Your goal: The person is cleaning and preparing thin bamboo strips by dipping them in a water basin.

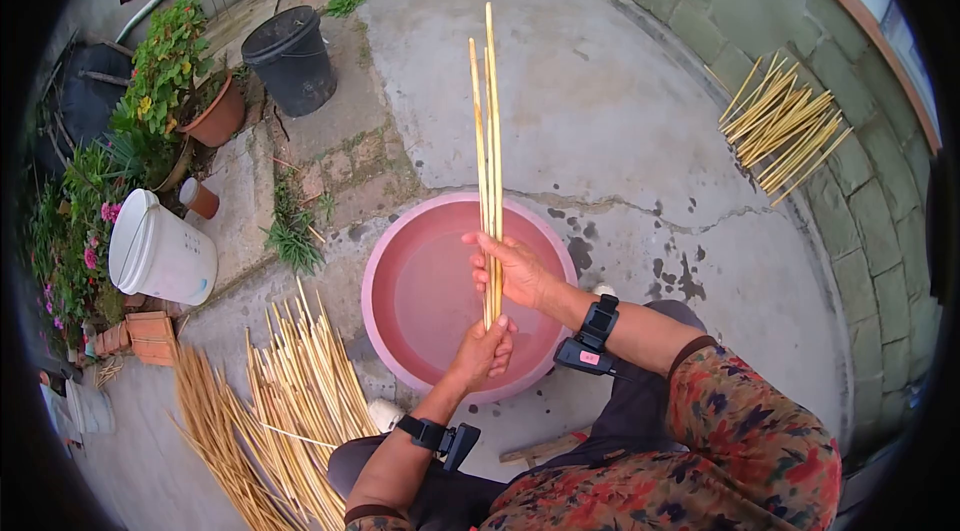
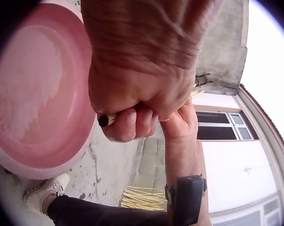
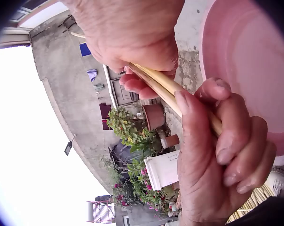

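Observation:
A few thin pale-yellow sticks (image 1: 490, 141) stand almost upright in the head view, above a round pink basin (image 1: 376, 316). My left hand (image 1: 480, 356) grips them near their lower ends, thumb laid along them. Just above it, my right hand (image 1: 520, 273) holds the same sticks, its fingers curled about them. The left wrist view shows one dark stick end (image 2: 103, 120) poking out below the left fist. Seen from the right wrist, the sticks (image 3: 163, 89) run from the right palm to the left hand (image 3: 212, 150), between thumb and fingers.
A large spread of sticks (image 1: 300, 391) lies on the concrete at left; a smaller pile (image 1: 785, 131) lies by the block wall at right. A white bucket (image 1: 165, 251), a black bucket (image 1: 290, 61) and a potted plant (image 1: 170, 61) line the left side.

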The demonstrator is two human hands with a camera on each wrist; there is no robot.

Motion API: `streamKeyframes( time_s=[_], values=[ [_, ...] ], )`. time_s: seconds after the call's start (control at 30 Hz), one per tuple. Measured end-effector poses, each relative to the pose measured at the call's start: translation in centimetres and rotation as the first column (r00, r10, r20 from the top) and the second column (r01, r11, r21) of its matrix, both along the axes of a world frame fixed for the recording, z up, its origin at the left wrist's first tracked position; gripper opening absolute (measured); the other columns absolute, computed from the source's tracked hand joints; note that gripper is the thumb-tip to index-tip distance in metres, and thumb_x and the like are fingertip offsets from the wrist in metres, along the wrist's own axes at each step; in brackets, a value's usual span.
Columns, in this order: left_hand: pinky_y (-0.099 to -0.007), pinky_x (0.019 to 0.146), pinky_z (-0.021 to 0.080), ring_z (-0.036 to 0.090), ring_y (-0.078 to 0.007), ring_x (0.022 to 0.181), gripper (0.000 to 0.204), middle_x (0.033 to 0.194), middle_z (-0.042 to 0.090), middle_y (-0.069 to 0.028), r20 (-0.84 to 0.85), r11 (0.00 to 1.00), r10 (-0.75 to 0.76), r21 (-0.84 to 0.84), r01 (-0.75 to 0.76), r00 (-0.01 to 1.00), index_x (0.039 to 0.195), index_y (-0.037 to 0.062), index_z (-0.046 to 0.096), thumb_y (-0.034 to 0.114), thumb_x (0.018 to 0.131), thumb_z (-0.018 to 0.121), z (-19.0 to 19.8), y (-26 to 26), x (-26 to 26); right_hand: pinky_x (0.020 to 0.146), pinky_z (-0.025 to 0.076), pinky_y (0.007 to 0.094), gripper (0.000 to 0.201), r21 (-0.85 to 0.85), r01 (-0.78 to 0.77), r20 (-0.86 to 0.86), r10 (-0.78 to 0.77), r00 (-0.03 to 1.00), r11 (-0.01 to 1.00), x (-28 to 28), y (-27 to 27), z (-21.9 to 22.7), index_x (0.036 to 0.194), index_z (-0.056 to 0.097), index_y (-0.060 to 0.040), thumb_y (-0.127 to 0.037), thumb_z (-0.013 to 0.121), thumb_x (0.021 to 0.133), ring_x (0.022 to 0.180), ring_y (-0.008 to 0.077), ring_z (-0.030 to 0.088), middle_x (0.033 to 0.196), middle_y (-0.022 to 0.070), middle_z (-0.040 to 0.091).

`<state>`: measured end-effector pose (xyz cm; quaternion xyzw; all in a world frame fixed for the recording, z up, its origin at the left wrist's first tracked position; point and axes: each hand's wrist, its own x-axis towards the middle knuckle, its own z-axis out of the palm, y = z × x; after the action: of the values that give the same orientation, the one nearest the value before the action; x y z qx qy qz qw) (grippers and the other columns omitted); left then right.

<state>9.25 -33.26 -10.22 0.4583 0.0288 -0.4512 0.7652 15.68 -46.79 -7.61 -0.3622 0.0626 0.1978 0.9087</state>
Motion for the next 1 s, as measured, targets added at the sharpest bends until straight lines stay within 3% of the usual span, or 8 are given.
streamKeyframes(
  time_s=[0.17, 0.37, 0.43, 0.57, 0.73, 0.77, 0.83, 1.0],
  values=[
    [-0.0204, 0.034, 0.022, 0.027, -0.0063, 0.04, 0.024, 0.053, 0.031, 0.0037, 0.045, 0.975, -0.129, 0.188, 0.118, 0.991, 0.084, 0.0083, 0.045, 0.031, 0.091, 0.041, -0.8, 0.2, -1.6, 0.048, 0.037, 0.0238, 0.027, -0.003, 0.301, 0.055, -0.3, 0.952, 0.954, 3.8, -4.6, 1.8, 0.1, 0.047, -0.0063, -0.03, 0.052, 0.086, 0.051, 0.0095, 0.04, 0.064, -0.0015, 0.042],
    [-0.0232, 0.048, 0.035, 0.037, -0.0073, 0.052, 0.023, 0.06, 0.041, 0.0024, 0.486, 0.922, -0.198, 0.387, -0.007, 0.851, 0.087, 0.0036, 0.05, 0.027, 0.089, 0.048, -2.8, 2.5, -0.5, 0.052, 0.041, 0.0263, 0.025, 0.135, 0.349, 0.129, -0.366, 0.922, 0.927, 5.0, -7.6, 3.3, 0.101, 0.047, -0.0062, -0.024, 0.054, 0.085, 0.054, 0.0108, 0.044, 0.066, 0.0004, 0.046],
    [-0.0248, 0.049, 0.036, 0.039, -0.0082, 0.054, 0.022, 0.062, 0.042, 0.001, 0.507, 0.864, -0.261, 0.502, -0.036, 0.821, 0.088, 0.0022, 0.05, 0.024, 0.088, 0.05, -3.9, 2.7, -0.1, 0.059, 0.047, 0.03, 0.025, -0.082, 0.43, 0.129, -0.419, 0.899, 0.899, 4.2, -7.0, 2.1, 0.1, 0.047, -0.0059, -0.023, 0.056, 0.084, 0.062, 0.0141, 0.052, 0.07, 0.0021, 0.05],
    [-0.0264, 0.05, 0.037, 0.041, -0.0094, 0.054, 0.022, 0.063, 0.044, 0.0, 0.481, 0.878, -0.162, 0.469, -0.097, 0.862, 0.089, 0.0033, 0.05, 0.025, 0.087, 0.051, -4.8, 2.0, 0.2, 0.071, 0.05, 0.036, 0.017, -0.206, -0.026, -0.038, 0.019, 0.999, 0.978, 0.5, -2.3, -0.2, 0.097, 0.05, -0.0069, -0.018, 0.055, 0.085, 0.077, 0.0211, 0.058, 0.079, 0.0061, 0.055],
    [-0.0245, 0.072, 0.04, 0.051, -0.0112, 0.078, 0.041, 0.082, 0.054, -0.0046, 0.579, 0.908, -0.046, 0.365, -0.208, 0.814, 0.108, 0.0033, 0.048, 0.039, 0.089, 0.043, -2.9, 3.5, 2.4, 0.077, 0.049, 0.0372, 0.016, -0.385, 0.042, 0.204, 0.04, 0.978, 0.922, 2.2, -5.0, 2.7, 0.09, 0.051, -0.0056, -0.021, 0.052, 0.086, 0.083, 0.0238, 0.058, 0.083, 0.0075, 0.057],
    [-0.0245, 0.072, 0.04, 0.051, -0.0112, 0.078, 0.041, 0.082, 0.054, -0.0046, 0.57, 0.906, -0.041, 0.368, -0.21, 0.821, 0.108, 0.0033, 0.048, 0.039, 0.089, 0.043, -3.5, 3.8, 2.4, 0.079, 0.048, 0.0373, 0.016, -0.302, 0.112, 0.22, -0.045, 0.975, 0.947, 2.4, -5.7, 2.9, 0.089, 0.051, -0.0057, -0.022, 0.051, 0.087, 0.085, 0.0239, 0.058, 0.083, 0.0078, 0.057],
    [-0.0314, 0.086, 0.036, 0.046, -0.0179, 0.103, 0.056, 0.109, 0.051, -0.0131, 0.107, 0.92, 0.322, 0.201, -0.337, 0.941, 0.116, 0.0002, 0.044, 0.049, 0.089, 0.033, -4.9, 4.1, 2.3, 0.081, 0.048, 0.0374, 0.017, -0.212, 0.18, 0.219, -0.133, 0.967, 0.96, 2.0, -5.5, 2.4, 0.088, 0.05, -0.0058, -0.023, 0.049, 0.088, 0.087, 0.0241, 0.058, 0.084, 0.0081, 0.057],
    [-0.0359, 0.094, 0.029, 0.036, -0.0228, 0.117, 0.066, 0.127, 0.038, -0.0172, -0.052, 0.918, 0.395, 0.073, -0.391, 0.917, 0.121, -0.0024, 0.039, 0.053, 0.088, 0.028, -5.4, 2.7, 2.4, 0.084, 0.046, 0.0386, 0.016, -0.25, 0.217, 0.319, -0.132, 0.939, 0.944, -0.1, -2.1, 1.4, 0.089, 0.05, -0.0072, -0.023, 0.048, 0.089, 0.09, 0.0251, 0.058, 0.085, 0.0087, 0.058]
  ],
)
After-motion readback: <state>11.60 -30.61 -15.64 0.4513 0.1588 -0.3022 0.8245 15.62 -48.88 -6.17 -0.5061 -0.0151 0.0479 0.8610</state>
